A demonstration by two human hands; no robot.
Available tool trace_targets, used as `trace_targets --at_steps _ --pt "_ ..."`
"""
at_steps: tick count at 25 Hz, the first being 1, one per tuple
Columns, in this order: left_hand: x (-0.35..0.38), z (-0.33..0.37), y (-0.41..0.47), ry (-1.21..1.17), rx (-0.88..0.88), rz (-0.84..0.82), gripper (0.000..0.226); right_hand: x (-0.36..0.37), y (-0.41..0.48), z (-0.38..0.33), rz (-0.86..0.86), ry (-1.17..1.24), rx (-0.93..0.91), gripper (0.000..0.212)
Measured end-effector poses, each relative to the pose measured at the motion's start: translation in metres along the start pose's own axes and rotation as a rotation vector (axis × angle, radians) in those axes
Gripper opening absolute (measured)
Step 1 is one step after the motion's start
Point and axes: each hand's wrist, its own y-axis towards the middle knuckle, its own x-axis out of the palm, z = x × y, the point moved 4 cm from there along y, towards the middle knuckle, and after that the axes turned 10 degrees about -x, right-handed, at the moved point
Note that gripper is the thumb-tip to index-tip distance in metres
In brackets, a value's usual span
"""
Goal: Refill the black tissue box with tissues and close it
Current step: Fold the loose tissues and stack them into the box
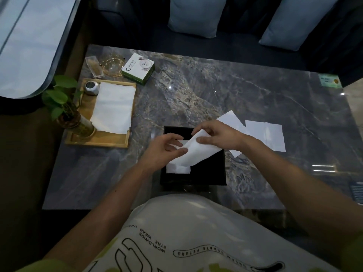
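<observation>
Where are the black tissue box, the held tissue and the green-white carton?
black tissue box (192, 180), head view, near wall.
held tissue (198, 152), head view, sheet middle.
green-white carton (140, 65), head view, top face.

Left hand (163, 148), right hand (218, 136) and held tissue (198, 152) cover most of the black tissue box (212, 171) opening; green box (138, 68) print, upper left, unreadable.

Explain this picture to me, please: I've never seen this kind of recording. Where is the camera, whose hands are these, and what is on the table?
There is no machine: one camera worn on a person's head looks down at their own bare hands. The left hand and right hand together hold a white tissue over the open black tissue box, which has a tissue pile inside. Loose tissues lie on the marble table; a wooden tray carries another tissue stack.
</observation>
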Motion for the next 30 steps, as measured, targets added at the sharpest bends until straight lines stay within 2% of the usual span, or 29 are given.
trace_targets --at_steps 4,9,12,15,19,21,24,26,30 --pt "0.007 -0.008 0.007 -0.076 -0.033 -0.034 0.013 0.008 0.003 0.005 0.017 0.085 0.093 0.031" --pt "0.012 -0.018 0.006 -0.143 -0.109 0.037 0.006 0.026 -0.009 0.032 0.125 0.583 0.316 0.039" --pt "0.010 -0.026 0.007 -0.233 -0.188 0.135 0.011 0.041 -0.016 0.054 0.132 0.800 0.411 0.032" --pt "0.010 -0.035 0.008 -0.283 -0.253 0.175 0.007 0.054 -0.019 0.063 0.162 0.857 0.453 0.028" --pt "0.013 -0.043 0.006 -0.326 -0.308 0.175 0.018 0.065 -0.012 0.064 0.299 0.782 0.465 0.023" --pt "0.014 -0.044 0.005 -0.229 -0.305 0.199 0.025 0.069 -0.007 0.065 0.360 0.696 0.480 0.023" --pt "0.015 -0.040 0.005 0.036 -0.264 0.257 0.018 0.074 -0.002 0.066 0.382 0.560 0.485 0.021" --pt "0.020 -0.038 0.005 0.179 -0.284 0.215 0.024 0.075 0.002 0.067 0.375 0.406 0.482 0.022" --pt "0.035 -0.040 0.007 0.317 -0.351 0.062 0.044 0.077 0.011 0.059 0.299 0.065 0.428 0.024"
